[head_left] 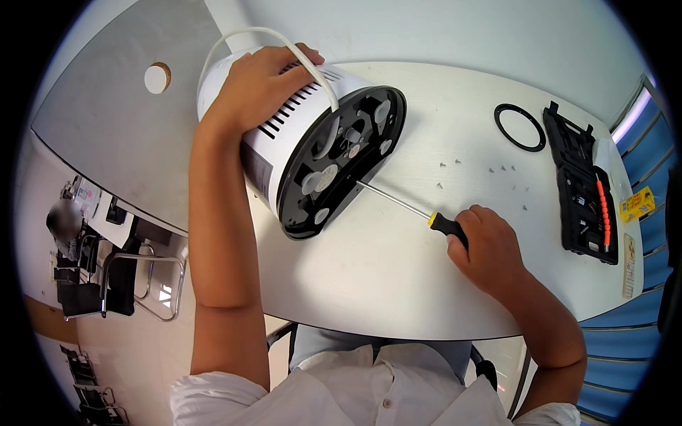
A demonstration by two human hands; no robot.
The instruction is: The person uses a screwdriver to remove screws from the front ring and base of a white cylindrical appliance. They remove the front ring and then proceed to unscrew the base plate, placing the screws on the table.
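Observation:
A white cylindrical appliance (285, 153) with slotted vents lies on its side on the table, its black underside (337, 167) turned toward the right. My left hand (259, 85) is spread over its upper side, fingers curved round the casing and holding it. The white power cord (273, 32) loops over that hand and runs into the base. In my right hand (490, 248) is a screwdriver (398, 201) with a black and yellow handle, gripped from the side. Its shaft points left, and the tip meets the underside near its lower edge; whether a screw sits there is too small to tell.
Several small screws (491, 170) lie scattered right of the appliance. Beyond them are a black ring (500, 128), an open black tool case (568, 195) with an orange flexible shaft (604, 213), and a yellow box (637, 204). A round white piece (155, 79) sits on the grey table.

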